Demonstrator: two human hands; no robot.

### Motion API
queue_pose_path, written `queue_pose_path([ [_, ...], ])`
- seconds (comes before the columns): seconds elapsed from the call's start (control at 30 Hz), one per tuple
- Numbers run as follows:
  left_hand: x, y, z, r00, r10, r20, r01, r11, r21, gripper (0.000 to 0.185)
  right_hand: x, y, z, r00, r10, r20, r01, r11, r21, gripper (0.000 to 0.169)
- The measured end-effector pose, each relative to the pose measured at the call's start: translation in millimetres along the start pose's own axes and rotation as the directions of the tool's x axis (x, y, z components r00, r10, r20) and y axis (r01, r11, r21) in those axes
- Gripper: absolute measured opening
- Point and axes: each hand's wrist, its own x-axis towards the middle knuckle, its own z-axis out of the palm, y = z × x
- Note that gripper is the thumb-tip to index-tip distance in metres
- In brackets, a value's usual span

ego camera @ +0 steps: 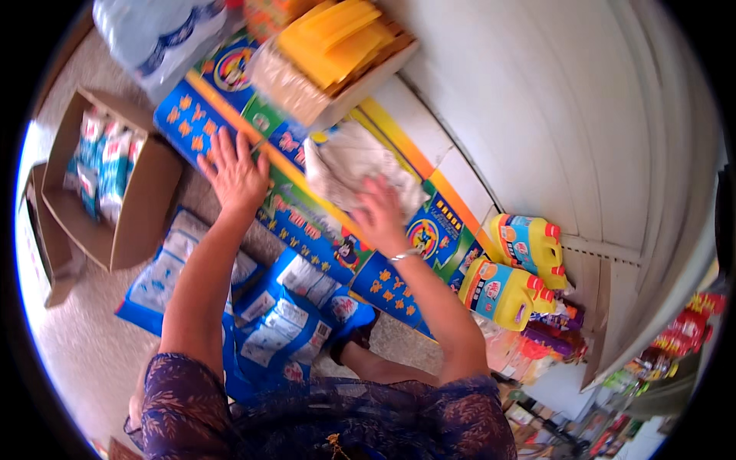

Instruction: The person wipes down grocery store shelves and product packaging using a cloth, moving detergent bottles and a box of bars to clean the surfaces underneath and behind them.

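Observation:
My left hand point(238, 169) rests with its fingers spread on the edge of a long shelf base covered in blue, green and orange printed packaging point(299, 215). To its right, my right hand point(379, 213), somewhat blurred, presses on a crumpled whitish cloth point(362, 164) that lies on the same printed surface. The fingers of that hand lie over the cloth; whether they grip it is not plain. A bracelet circles the right wrist. Just beyond the cloth stands an open carton point(368, 92) holding yellow packets point(330, 40).
Yellow jugs with red caps point(500, 290) stand at the right end. Blue plastic packs point(287, 328) lie on the floor near my legs. An open cardboard box point(144, 201) of small packets is at left. Shrink-wrapped goods point(167, 40) sit at upper left; a pale panel point(517, 103) rises behind.

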Motion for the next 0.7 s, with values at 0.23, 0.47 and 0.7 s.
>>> queue_pose_path([
  [0.23, -4, -11, 2, 1.000, -0.006, -0.025, 0.008, 0.998, 0.058, 0.054, -112, 137, -79, 0.778, 0.563, -0.278, -0.617, 0.769, -0.171, 0.035],
  [0.47, -1, -3, -3, 1.000, -0.004, 0.012, 0.003, 0.998, 0.068, 0.053, -18, 165, -48, 0.722, 0.652, -0.233, -0.664, 0.747, 0.036, 0.060],
  [0.7, -1, -7, 1, 1.000, -0.017, 0.005, 0.016, 0.995, 0.095, 0.051, 52, 11, 5, 0.984, -0.143, 0.109, 0.164, 0.965, -0.206, 0.040],
])
